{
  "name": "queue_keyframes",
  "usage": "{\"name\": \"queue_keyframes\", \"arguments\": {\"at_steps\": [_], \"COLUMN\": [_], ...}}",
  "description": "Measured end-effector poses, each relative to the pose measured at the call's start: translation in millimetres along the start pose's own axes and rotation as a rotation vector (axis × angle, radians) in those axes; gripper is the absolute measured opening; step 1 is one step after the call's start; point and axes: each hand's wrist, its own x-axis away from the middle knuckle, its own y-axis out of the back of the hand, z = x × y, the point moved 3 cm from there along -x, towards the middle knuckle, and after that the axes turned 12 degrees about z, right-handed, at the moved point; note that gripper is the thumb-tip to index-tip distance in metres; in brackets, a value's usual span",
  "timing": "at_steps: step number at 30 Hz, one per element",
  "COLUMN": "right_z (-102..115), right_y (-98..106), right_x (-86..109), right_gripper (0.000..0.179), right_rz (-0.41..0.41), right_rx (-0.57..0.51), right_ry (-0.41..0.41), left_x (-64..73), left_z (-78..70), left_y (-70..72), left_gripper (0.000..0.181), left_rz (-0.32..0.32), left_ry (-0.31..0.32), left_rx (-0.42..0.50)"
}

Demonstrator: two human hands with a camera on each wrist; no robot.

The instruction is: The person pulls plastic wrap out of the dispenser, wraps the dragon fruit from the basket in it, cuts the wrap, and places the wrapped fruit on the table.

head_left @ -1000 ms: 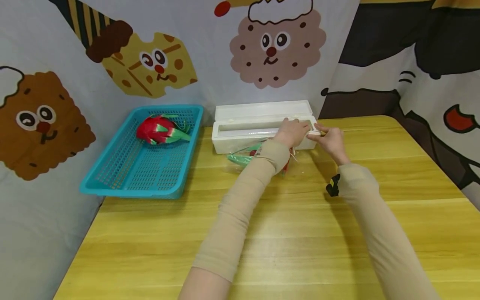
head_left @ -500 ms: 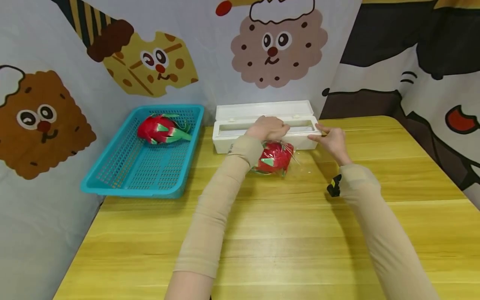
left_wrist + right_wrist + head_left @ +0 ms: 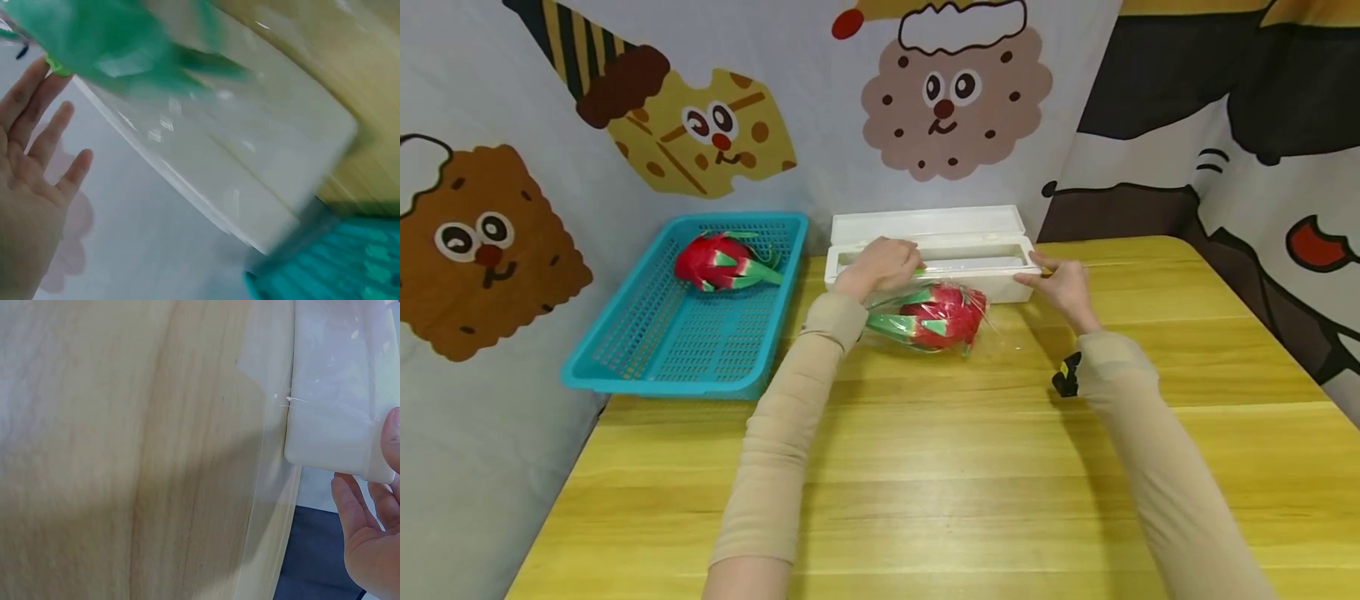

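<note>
Surroundings, placed from your blue basket.
Inside it, far end: you have a red-and-green dragon fruit. Under it: wood-grain table. Behind it: white printed cloth, with yellow cheese figure above it, brown biscuit figure to its left, pink biscuit figure up-right of it.

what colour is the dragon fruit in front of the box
The dragon fruit is red with green leafy parts, best seen in the head view.
</note>
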Motion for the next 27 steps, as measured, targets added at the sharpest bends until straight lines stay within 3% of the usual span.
{"name": "queue_keyframes", "arguments": {"at_steps": [8, 12, 15, 18, 21, 25, 27], "right_z": [2.4, 1.2, 1.0, 1.7, 2.4, 2.3, 2.0], "right_y": [0.9, 1.1, -0.1, -0.1, 0.3, 1.0, 1.6], "right_x": [2.6, 3.1, 2.6, 3.6, 4.3, 4.4, 4.2], "right_gripper": [0.058, 0.059, 0.06, 0.06, 0.06, 0.06, 0.06], "right_rz": [-0.028, -0.007, 0.001, -0.004, -0.007, -0.012, -0.017], "right_rx": [0.034, 0.028, 0.019, 0.022, 0.028, 0.03, 0.028], "right_ry": [0.017, 0.0, -0.002, 0.012, 0.024, 0.019, 0.016], "left_x": [33.8, 45.9, 51.0, 53.1, 53.7, 56.2, 57.1], "left_z": [33.6, 39.0, 43.7, 46.1, 46.8, 48.3, 49.9], "left_y": [-1.7, -3.5, -7.5, -13.3, -19.6, -25.6, -27.5], "left_gripper": [0.052, 0.049, 0.044, 0.039, 0.037, 0.015, 0.025], "left_rz": [-0.15, -0.229, -0.296, -0.387, -0.479, -0.568, -0.584], "left_ry": [0.105, 0.2, 0.29, 0.342, 0.343, 0.336, 0.33], "left_rx": [-0.049, -0.1, -0.086, -0.004, 0.116, 0.266, 0.309]}}
